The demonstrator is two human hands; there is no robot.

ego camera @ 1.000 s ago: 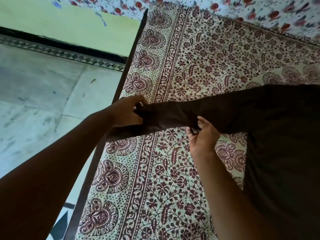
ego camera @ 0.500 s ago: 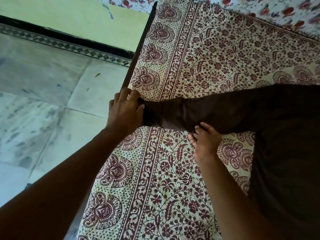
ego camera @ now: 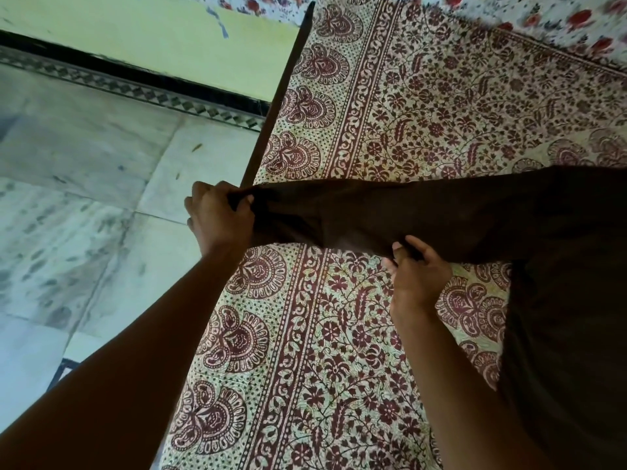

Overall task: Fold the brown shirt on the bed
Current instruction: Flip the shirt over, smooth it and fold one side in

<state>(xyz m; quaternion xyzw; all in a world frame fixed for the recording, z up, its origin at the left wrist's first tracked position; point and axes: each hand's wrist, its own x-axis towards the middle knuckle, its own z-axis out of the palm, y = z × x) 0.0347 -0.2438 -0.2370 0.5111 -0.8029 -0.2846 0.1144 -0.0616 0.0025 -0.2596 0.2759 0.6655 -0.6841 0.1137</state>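
The brown shirt (ego camera: 559,300) lies on the right side of the bed, its body running down the right edge of the view. One long sleeve (ego camera: 390,215) stretches left across the patterned bedsheet (ego camera: 339,351) toward the bed's edge. My left hand (ego camera: 220,215) is closed around the cuff end of that sleeve, right at the bed's edge. My right hand (ego camera: 417,269) pinches the sleeve's lower edge near its middle, fingers curled over the cloth.
The bed's dark wooden side rail (ego camera: 274,106) runs diagonally from the top centre down to my left hand. Left of it is a pale stone floor (ego camera: 84,198) and a yellow-green wall (ego camera: 169,39). A white floral cloth (ego camera: 543,15) lies at the far top right.
My left hand has shifted its hold on the cuff and pulled the sleeve straighter toward the bed's edge. My right hand slid slightly along the sleeve's lower edge.
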